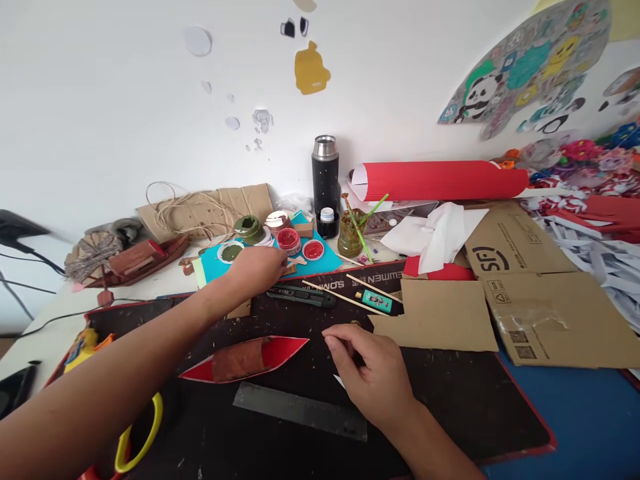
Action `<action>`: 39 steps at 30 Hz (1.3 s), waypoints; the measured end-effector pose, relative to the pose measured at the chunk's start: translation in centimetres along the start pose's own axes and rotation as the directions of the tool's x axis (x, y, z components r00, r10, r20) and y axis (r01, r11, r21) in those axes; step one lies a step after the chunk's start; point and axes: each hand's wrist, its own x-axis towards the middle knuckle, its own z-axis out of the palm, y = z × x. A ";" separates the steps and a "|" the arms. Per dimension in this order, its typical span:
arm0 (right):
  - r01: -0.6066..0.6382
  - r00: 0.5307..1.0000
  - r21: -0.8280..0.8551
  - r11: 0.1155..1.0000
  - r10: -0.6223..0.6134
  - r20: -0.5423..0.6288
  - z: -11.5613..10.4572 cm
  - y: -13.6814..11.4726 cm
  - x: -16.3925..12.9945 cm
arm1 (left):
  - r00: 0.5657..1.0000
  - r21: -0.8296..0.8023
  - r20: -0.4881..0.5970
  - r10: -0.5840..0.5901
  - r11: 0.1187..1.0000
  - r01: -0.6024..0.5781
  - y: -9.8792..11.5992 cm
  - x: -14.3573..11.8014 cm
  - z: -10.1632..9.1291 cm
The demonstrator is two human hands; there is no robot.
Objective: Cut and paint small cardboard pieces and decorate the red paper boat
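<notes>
The left hand stretches far across the black cutting mat to the teal card where the paint pots stand, its fingers curled together around the end of a thin wooden stick; the knuckles hide the tips, so it is hard to tell just how tight the grip is. An open red paint pot and its paint-filled lid sit just beyond the fingers, with a green pot to the left of them. The right hand rests on the mat nearer the body, thumb and forefinger pinched together on something small and pale that barely shows. Between the two hands lies a small red paper boat with a brown covered middle, flat on the mat and just above a grey steel ruler. The boat looks light and thin-walled, easily creased, and possibly tacky if the paint is fresh; the pointed red ends seem the safer places to hold. A utility knife and loose skewers lie beyond it, and cardboard sheets overlap the mat's right side.
</notes>
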 end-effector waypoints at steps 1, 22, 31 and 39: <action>0.000 1.000 0.001 1.000 0.000 0.008 0.0 0.0 0.0 | 1.000 0.001 0.003 0.000 1.000 0.000 0.0 0.0 0.1; -0.101 0.995 0.003 0.995 0.101 0.014 0.0 0.4 0.0 | 0.988 -0.206 -0.144 0.049 0.975 -0.078 -0.3 -1.0 -0.9; -0.265 0.963 0.132 0.955 0.269 -0.014 -0.1 0.2 0.2 | 0.996 -0.937 -0.078 -0.043 0.345 -0.059 0.6 -2.7 -2.5; -0.381 0.914 0.327 0.864 0.405 -0.003 -0.3 0.2 0.5 | 0.981 -0.993 0.035 0.190 0.115 0.013 3.7 -5.4 -3.3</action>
